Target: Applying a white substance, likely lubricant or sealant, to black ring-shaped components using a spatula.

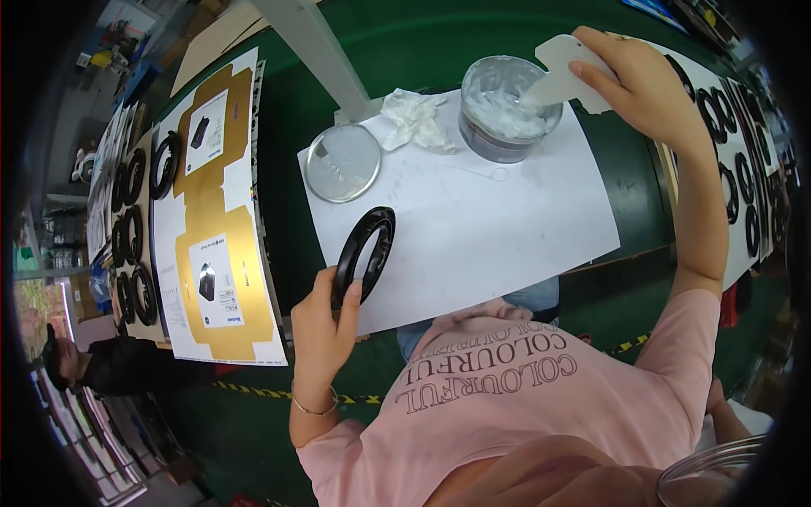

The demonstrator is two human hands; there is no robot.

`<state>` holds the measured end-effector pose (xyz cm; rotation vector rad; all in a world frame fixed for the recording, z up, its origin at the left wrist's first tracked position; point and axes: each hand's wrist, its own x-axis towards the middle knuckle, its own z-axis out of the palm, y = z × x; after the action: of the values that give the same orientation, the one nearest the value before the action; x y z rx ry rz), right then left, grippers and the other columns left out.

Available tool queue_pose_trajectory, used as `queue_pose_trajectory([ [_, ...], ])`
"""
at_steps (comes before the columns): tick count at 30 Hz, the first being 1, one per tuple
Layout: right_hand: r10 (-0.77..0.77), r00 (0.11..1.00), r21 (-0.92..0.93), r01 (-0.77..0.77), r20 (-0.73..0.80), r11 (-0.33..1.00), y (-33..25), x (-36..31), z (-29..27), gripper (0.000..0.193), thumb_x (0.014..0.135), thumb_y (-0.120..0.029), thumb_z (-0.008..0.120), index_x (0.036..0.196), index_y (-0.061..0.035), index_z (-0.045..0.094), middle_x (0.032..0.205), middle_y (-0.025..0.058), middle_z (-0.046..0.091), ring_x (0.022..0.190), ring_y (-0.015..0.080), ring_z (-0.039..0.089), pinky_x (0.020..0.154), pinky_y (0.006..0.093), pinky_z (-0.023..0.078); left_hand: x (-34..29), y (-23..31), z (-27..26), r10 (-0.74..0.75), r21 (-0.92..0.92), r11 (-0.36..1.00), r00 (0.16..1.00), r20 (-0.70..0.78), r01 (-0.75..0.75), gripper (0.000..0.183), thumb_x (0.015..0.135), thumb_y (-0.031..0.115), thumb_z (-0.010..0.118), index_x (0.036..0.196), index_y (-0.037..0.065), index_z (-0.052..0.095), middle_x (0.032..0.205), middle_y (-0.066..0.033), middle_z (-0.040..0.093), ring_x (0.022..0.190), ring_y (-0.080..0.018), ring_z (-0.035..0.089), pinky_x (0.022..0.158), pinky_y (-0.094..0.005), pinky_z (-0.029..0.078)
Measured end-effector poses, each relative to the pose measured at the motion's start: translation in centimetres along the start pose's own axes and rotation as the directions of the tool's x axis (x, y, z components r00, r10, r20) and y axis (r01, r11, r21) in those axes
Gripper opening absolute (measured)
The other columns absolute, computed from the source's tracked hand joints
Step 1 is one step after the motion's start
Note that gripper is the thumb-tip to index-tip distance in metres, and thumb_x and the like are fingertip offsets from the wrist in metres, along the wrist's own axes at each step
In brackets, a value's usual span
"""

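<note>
My left hand (325,325) grips a black plastic ring (363,253) by its lower edge and holds it tilted over a white paper sheet (490,220). My right hand (642,80) holds a flat white scraper (562,72), whose tip dips into a round grey tub of white paste (507,106) at the sheet's far edge. The tub's round metal lid (343,162) lies to the left on the sheet, beside a crumpled white tissue (414,118).
A flat gold and white printed carton blank (215,253) lies at the left, with several black rings (135,237) beyond it. More black rings (743,169) on white sheets lie at the right. A white post (325,51) rises behind the lid. Another person (101,363) stands lower left.
</note>
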<state>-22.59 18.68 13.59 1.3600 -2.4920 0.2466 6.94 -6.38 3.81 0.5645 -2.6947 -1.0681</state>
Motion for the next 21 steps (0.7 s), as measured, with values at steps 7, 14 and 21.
queue_pose_trajectory([
  [7, -0.238, 0.969, -0.181, 0.222, -0.067, 0.958, -2.1, -5.1, 1.9, 0.025, 0.074, -0.005, 0.057, 0.099, -0.004, 0.057, 0.086, 0.0104, 0.061, 0.075, 0.0245, 0.059, 0.063, 0.0335, 0.046, -0.4, -0.1, -0.9, -0.059, -0.054, 0.996, 0.991, 0.123, 0.066, 0.018, 0.082, 0.005, 0.053, 0.098, -0.003, 0.051, 0.07, -0.0108, 0.063, 0.052, -0.012, 0.055, 0.05, -0.0214, 0.04],
  [14, -0.268, 0.963, -0.344, 0.245, -0.022, 0.907, -5.5, -11.3, 4.0, 0.028, 0.073, -0.004, 0.054, 0.101, 0.004, 0.056, 0.099, 0.0168, 0.059, 0.088, 0.0279, 0.06, 0.071, 0.0327, 0.05, -0.5, -0.8, 0.0, -0.112, -0.592, 0.793, 0.989, 0.094, 0.146, 0.013, 0.083, 0.002, 0.052, 0.094, -0.002, 0.047, 0.083, -0.012, 0.064, 0.068, -0.0067, 0.055, 0.06, -0.0183, 0.042],
  [21, -0.19, 0.982, -0.296, 0.181, -0.001, 0.938, -5.0, -14.2, 0.6, 0.025, 0.075, -0.003, 0.056, 0.098, 0.0035, 0.058, 0.094, 0.0153, 0.062, 0.081, 0.0267, 0.063, 0.066, 0.0297, 0.049, -0.2, -0.6, 1.8, -0.063, -0.847, 0.525, 0.996, 0.056, 0.081, 0.014, 0.082, -0.001, 0.049, 0.095, 0.0, 0.044, 0.083, -0.018, 0.061, 0.083, -0.0249, 0.06, 0.083, -0.0382, 0.046],
])
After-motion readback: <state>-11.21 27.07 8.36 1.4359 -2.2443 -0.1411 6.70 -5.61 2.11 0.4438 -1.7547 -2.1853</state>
